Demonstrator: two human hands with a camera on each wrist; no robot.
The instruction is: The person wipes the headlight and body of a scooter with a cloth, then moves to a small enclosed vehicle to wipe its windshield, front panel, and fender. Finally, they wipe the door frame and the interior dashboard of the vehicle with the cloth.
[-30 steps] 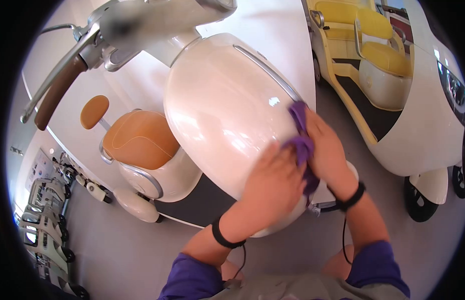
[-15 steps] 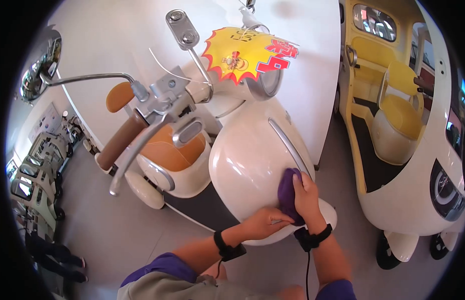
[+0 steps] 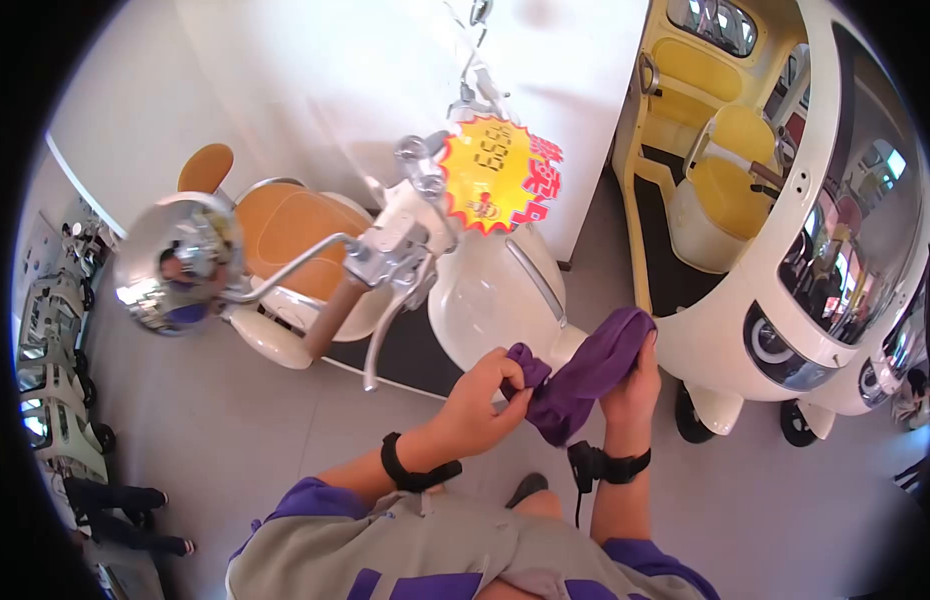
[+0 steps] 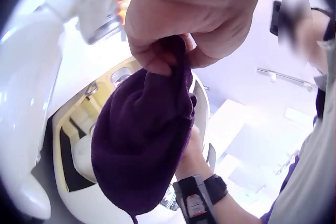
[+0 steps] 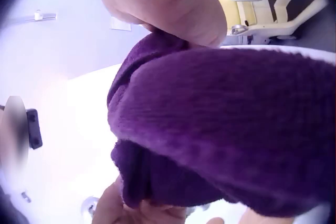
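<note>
Two hands, one cloth, plenty of wheels around.
One left hand [image 3: 482, 400], one right hand [image 3: 633, 385], one purple cloth [image 3: 585, 375]; one cream scooter [image 3: 495, 290], one round mirror [image 3: 175, 262], one price tag [image 3: 497, 172], two bubble cars [image 3: 785, 250].

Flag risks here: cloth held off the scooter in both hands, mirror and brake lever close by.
Judging from this moment only:
1. The purple cloth hangs loose between left hand and right hand; one end could slip.
2. The brake lever and mirror sit close; an arm could bump them.
</note>
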